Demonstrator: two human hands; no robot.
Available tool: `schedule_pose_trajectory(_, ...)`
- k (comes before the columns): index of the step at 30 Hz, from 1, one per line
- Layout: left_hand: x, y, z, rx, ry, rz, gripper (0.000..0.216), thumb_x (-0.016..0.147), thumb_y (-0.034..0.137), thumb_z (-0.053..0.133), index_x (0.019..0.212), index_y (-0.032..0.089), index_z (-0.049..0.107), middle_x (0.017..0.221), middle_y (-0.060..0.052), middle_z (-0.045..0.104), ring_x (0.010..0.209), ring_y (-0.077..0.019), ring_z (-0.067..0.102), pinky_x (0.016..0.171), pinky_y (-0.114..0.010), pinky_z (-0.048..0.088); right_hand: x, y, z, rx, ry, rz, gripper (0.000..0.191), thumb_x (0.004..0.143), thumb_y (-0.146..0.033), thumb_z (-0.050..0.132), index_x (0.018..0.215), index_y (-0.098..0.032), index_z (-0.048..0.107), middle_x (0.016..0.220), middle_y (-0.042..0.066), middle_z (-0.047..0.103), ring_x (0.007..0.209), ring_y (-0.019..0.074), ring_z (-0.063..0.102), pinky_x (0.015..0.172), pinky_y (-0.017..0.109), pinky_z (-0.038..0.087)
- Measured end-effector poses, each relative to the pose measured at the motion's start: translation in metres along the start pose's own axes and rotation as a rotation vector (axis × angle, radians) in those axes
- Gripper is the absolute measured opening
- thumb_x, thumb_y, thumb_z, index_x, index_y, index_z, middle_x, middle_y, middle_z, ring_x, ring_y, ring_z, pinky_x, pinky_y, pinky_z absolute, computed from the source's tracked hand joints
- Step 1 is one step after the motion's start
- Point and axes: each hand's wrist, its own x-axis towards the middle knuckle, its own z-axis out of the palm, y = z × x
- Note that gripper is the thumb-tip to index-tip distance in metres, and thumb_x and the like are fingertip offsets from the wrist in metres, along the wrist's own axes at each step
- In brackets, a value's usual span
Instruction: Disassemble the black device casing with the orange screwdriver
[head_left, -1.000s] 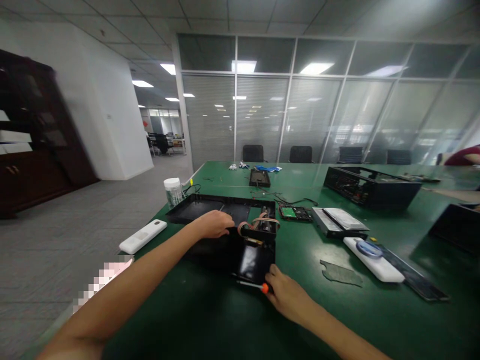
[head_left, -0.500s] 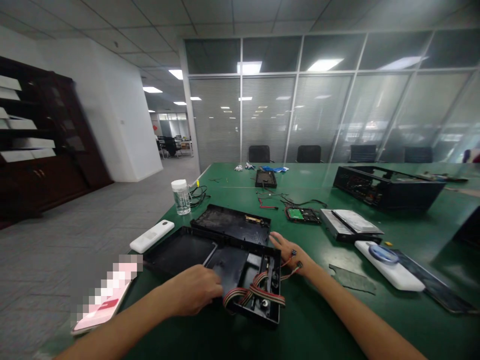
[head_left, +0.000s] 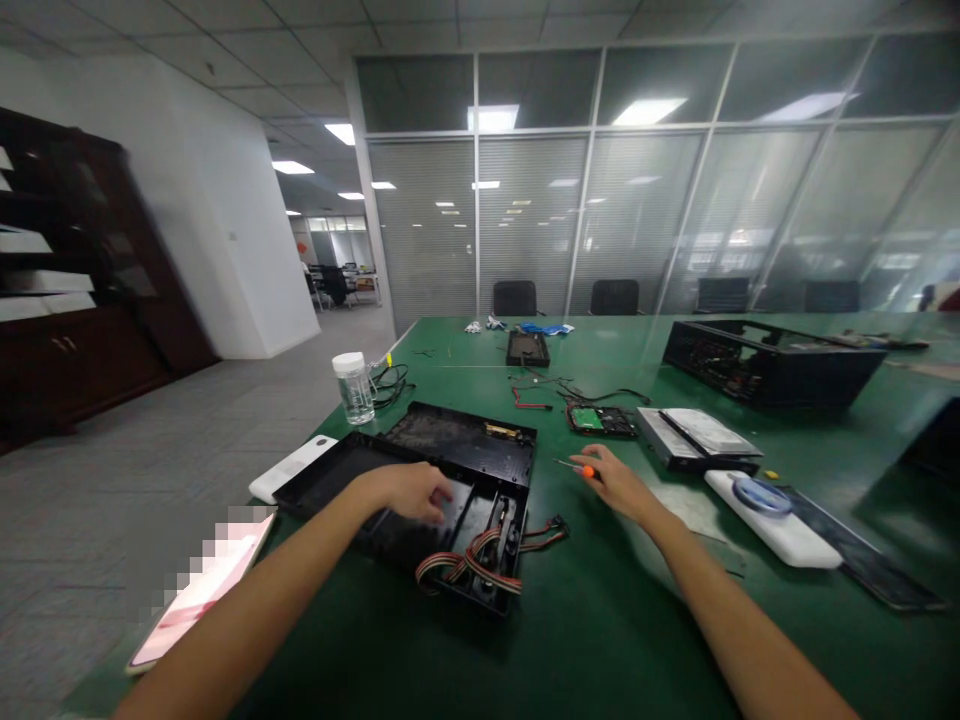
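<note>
An open black plastic case (head_left: 352,470) lies flat on the green table (head_left: 585,620) in front of me. My left hand (head_left: 409,490) rests inside it with fingers curled, holding nothing that I can see. Striped ribbon cables (head_left: 469,568) spill over the case's near right corner. A second black panel (head_left: 465,445) lies just behind the case. My right hand (head_left: 615,485) is to the right of the case, pinching a small screwdriver with an orange handle (head_left: 579,468) that points left.
A clear jar with a white lid (head_left: 354,388) stands at the table's left edge. Also there: a white remote (head_left: 289,470), a pink-cased phone (head_left: 199,590), a green circuit board (head_left: 596,420), a silver drive (head_left: 697,437), a white box (head_left: 772,515), a large black chassis (head_left: 765,365).
The black case has been laid down flat and slid nearer. My right hand moved from the case's front edge to its right side and now holds the screwdriver up off the table.
</note>
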Motion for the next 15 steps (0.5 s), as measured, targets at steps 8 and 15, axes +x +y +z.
schedule_pose_trajectory(8,0.073,-0.005,0.049,0.33,0.398,-0.229,0.016,0.083,0.017,0.044,0.088,0.013,0.059,0.085,-0.012,0.061,0.082,-0.0235,0.06,0.073,-0.034,0.046,-0.002,-0.032,0.0,0.104,-0.02,-0.135,0.041,0.082,-0.021,0.046,0.123,-0.024,0.048,0.121,0.007,0.043,0.1,0.0165,0.052,0.09,0.031,0.04)
schedule_pose_trajectory(15,0.071,-0.001,0.059,0.329,0.467,-0.283,0.019,0.082,0.005,0.039,0.085,0.011,0.056,0.085,-0.014,0.059,0.085,-0.0238,0.058,0.073,-0.035,0.045,-0.003,-0.039,0.009,0.176,-0.097,-0.151,0.037,0.081,-0.024,0.048,0.118,-0.022,0.051,0.117,0.007,0.047,0.098,0.0171,0.053,0.088,0.032,0.041)
